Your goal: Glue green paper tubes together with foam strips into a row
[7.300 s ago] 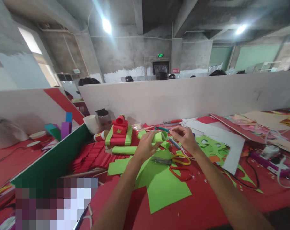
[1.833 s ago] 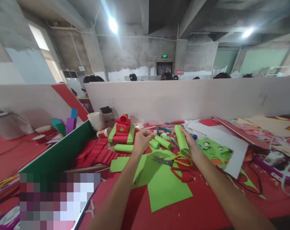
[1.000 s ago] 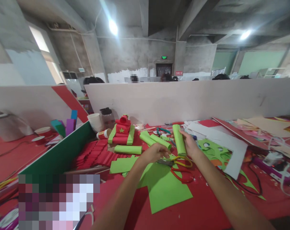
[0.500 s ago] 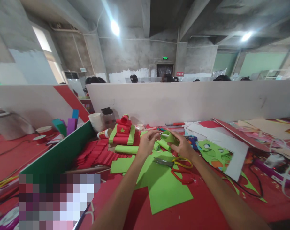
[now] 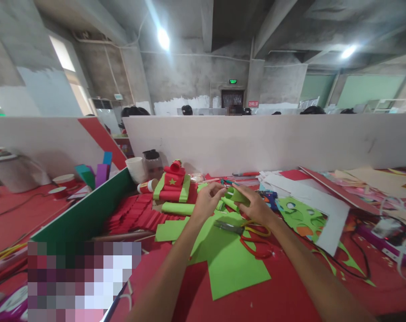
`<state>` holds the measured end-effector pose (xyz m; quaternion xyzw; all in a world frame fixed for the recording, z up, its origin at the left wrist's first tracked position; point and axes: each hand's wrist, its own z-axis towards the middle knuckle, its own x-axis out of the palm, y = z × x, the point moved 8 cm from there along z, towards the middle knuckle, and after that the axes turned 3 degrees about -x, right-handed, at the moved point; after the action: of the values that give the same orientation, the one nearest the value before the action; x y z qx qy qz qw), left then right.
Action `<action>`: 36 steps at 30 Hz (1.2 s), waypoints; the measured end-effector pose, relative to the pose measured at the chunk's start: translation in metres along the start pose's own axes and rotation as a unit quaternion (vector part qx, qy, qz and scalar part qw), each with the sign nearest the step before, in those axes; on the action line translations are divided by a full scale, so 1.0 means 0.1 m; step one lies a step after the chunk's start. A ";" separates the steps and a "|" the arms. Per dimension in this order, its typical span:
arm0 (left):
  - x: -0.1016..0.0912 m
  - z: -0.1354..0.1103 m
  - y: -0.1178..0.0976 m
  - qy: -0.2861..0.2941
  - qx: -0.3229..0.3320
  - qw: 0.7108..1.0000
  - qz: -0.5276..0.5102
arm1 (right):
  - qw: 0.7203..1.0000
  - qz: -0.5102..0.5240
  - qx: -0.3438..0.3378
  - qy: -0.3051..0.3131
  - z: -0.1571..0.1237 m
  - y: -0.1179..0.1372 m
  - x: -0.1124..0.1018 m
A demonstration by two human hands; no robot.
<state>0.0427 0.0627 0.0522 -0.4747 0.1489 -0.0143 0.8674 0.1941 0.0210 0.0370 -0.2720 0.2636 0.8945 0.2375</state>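
In the head view my right hand (image 5: 255, 205) is closed on a curled strip of bright green craft sheet (image 5: 237, 196), paper or foam. My left hand (image 5: 209, 199) has its fingertips pinched together just left of the strip. Whatever lies in that pinch is too small to make out. Under my wrists rest flat green sheets (image 5: 234, 264), with scissors (image 5: 230, 227) that have yellow and red handles lying on top. Rolled green pieces (image 5: 178, 208) lie left of my left hand. Beyond them stands a red and green paper model (image 5: 172, 181) with a yellow star.
Folded red strips (image 5: 136, 214) lie beside a green board (image 5: 85, 208). White cups (image 5: 136, 169) and a dark-lidded jar (image 5: 152, 162) stand at the back. On the right are a green sheet with cut-out holes (image 5: 300, 214), white card (image 5: 337, 228), and a power strip (image 5: 387, 241) with cables.
My fingertips have shifted slightly around the curled green strip, and a small white bit between my hands no longer shows clearly. The strip stays in my right hand.
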 end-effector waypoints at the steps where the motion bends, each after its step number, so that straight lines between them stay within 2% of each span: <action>1: 0.02 0.00 -0.02 0.010 0.001 1.000 0.002 | 1.000 -0.021 -0.006 0.000 0.00 0.00 0.00; 6: 0.15 -0.02 0.06 0.063 -0.034 0.997 0.034 | 0.991 -0.129 -0.033 0.013 -0.01 0.00 0.05; 12: 0.16 -0.03 0.12 0.050 -0.031 0.996 0.073 | 0.981 -0.185 -0.041 0.050 0.00 -0.01 0.13; 18: 0.17 -0.04 0.10 0.065 -0.052 0.995 0.050 | 0.977 -0.203 -0.041 0.053 0.00 -0.06 0.14; 27: 0.17 -0.02 0.16 0.063 -0.074 0.993 -0.074 | 0.977 -0.204 -0.039 0.040 0.00 -0.05 0.11; 30: 0.13 0.00 0.21 0.045 -0.080 0.989 -0.112 | 0.978 -0.200 -0.034 0.038 0.00 -0.06 0.10; 33: 0.04 0.03 0.25 0.018 -0.083 0.990 -0.115 | 0.981 -0.189 -0.019 0.036 0.00 -0.10 0.07; 36: 0.00 0.05 0.27 0.014 -0.074 0.995 -0.072 | 0.986 -0.164 -0.005 0.019 -0.01 -0.13 0.01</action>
<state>0.0413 0.0815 0.0322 -0.5465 0.1270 -0.0723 0.8246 0.2007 0.0303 0.0316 -0.3299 0.2152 0.8393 0.3746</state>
